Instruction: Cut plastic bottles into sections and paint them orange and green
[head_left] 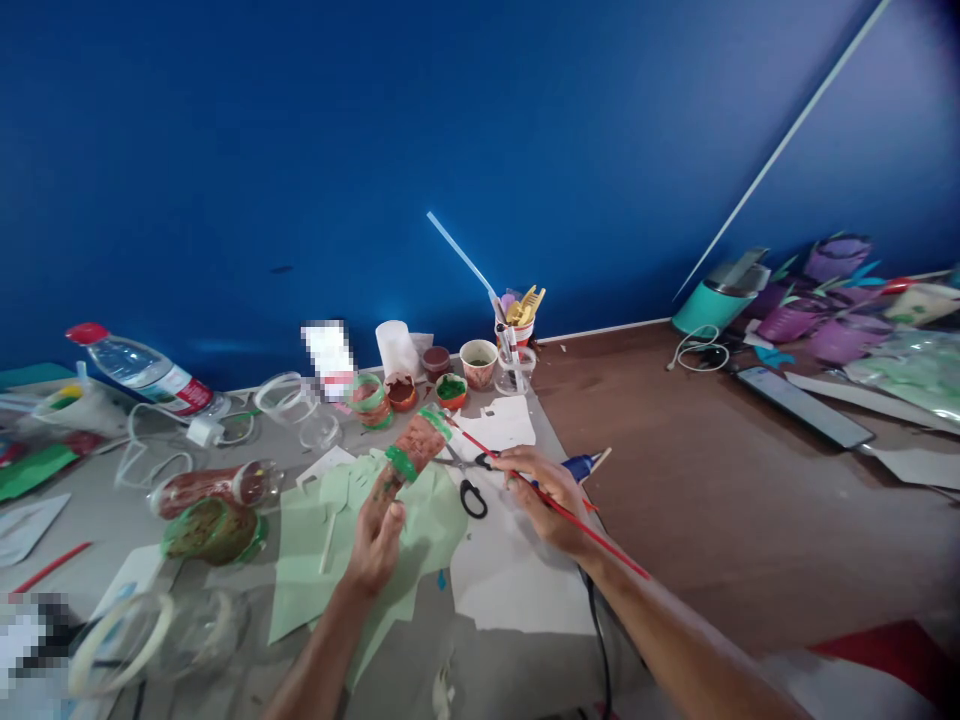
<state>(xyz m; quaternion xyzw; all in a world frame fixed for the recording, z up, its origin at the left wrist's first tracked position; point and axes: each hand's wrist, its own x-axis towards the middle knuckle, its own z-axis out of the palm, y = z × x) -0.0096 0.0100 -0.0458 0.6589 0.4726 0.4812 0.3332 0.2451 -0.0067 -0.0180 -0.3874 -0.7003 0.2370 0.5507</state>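
Observation:
My left hand [377, 535] is closed around the lower end of a brown-painted bottle piece with green bands [414, 445], holding it tilted up and to the right over the grey table [112, 520]. My right hand [544, 495] pinches a long red paintbrush [555, 505]; its tip reaches the bottle's upper green band. Under both hands lie light green paper [300, 560] and white paper sheets [517, 590]. Black-handled scissors [471, 492] lie between the hands.
Small paint cups [450, 388] and a cup of tools [517, 330] stand at the table's far edge. A water bottle [146, 372], cut plastic bottle parts [217, 487] and a charger cable lie left. A glue gun [583, 465] sits beside my right hand. Purple crafts [832, 300] and a phone [802, 405] lie on the brown floor.

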